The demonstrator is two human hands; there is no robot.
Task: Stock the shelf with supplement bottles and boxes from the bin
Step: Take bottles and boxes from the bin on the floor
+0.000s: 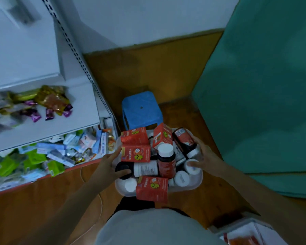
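Observation:
A white plastic bin is held in front of me, above the floor, piled with red supplement boxes and dark bottles with white caps. My left hand grips the bin's left rim, its thumb lying over a black bottle cap. On the opposite side, my right hand grips the right rim with the thumb against a white cap. One red box hangs over the near rim. The white shelf unit stands to my left.
The middle shelf holds gold and purple snack packets; the bottom shelf is heaped with green and blue packs. A blue plastic stool stands just behind the bin. A green-covered surface fills the right. A white box sits near right.

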